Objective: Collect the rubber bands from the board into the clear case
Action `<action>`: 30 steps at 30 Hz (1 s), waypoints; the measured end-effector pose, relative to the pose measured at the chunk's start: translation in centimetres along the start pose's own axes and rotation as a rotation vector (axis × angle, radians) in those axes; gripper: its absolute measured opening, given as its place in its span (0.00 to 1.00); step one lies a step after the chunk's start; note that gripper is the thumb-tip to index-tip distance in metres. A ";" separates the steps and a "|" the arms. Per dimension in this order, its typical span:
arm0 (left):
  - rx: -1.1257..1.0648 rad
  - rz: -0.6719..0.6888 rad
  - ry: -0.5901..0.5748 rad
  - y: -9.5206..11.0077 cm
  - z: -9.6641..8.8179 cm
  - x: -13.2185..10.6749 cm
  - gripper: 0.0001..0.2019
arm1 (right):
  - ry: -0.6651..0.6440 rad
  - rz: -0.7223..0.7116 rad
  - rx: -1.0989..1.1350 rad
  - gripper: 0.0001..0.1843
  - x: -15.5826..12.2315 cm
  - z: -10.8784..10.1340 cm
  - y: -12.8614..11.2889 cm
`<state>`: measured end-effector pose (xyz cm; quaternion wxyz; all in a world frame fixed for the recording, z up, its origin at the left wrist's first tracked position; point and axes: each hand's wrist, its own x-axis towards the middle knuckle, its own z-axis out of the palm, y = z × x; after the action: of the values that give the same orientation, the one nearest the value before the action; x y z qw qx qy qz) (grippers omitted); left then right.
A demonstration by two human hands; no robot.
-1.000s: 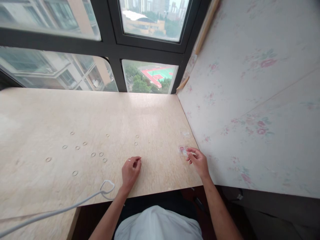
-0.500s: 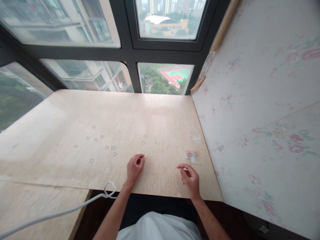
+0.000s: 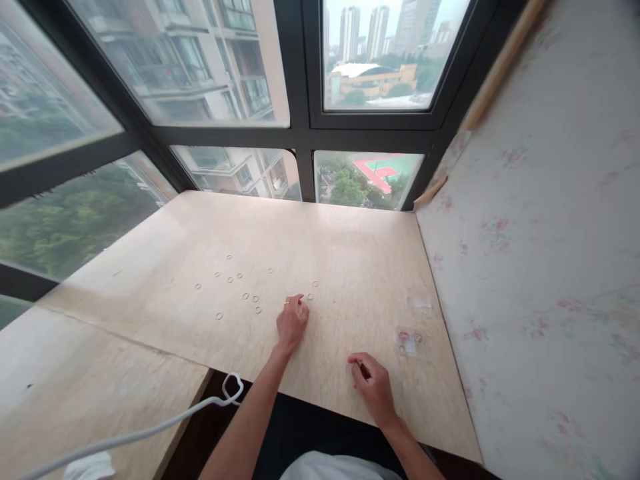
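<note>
My left hand (image 3: 294,323) is low over the wooden tabletop, half curled, with index finger and thumb a little apart and nothing visible between them. Just beyond its fingertips lie two small thin rings, the nearer ring (image 3: 311,297) and the farther ring (image 3: 315,284). A band shows on one of its fingers. My right hand (image 3: 373,385) is nearer the front edge, fingers bent and thumb close to the index finger; anything in that pinch is too small to make out. To the left of my left hand, several similar rings (image 3: 245,296) are scattered flat.
A small clear plastic case (image 3: 410,341) with reddish rings inside lies right of my right hand. Behind it sits a clear plastic piece (image 3: 421,305). A white cable (image 3: 150,425) crosses the lower left, near a white tissue (image 3: 90,467). Windows and a papered wall (image 3: 540,280) border the tabletop (image 3: 345,240).
The camera has turned left, so the scene sits farther right. My left hand has moved forward, close to the two rings, its pinch loosened. My right hand has shifted nearer the front edge.
</note>
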<state>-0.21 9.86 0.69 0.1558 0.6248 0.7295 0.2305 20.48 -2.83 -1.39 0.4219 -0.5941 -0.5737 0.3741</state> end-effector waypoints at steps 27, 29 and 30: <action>-0.360 0.397 -0.665 9.4 2.3 -1.2 0.10 | 0.038 -0.108 -0.108 0.11 0.4 -0.1 -2.0; -0.435 0.439 -0.678 11.3 2.9 -2.7 0.08 | 0.047 -0.122 -0.140 0.12 0.3 0.0 -1.9; -0.428 0.480 -0.666 12.3 3.3 -3.4 0.07 | 0.051 -0.132 -0.166 0.12 0.3 0.1 -1.8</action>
<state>12.35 8.40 4.25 0.4494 0.7699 0.4104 0.1919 19.76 -2.57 0.21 0.4096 -0.5972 -0.6297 0.2814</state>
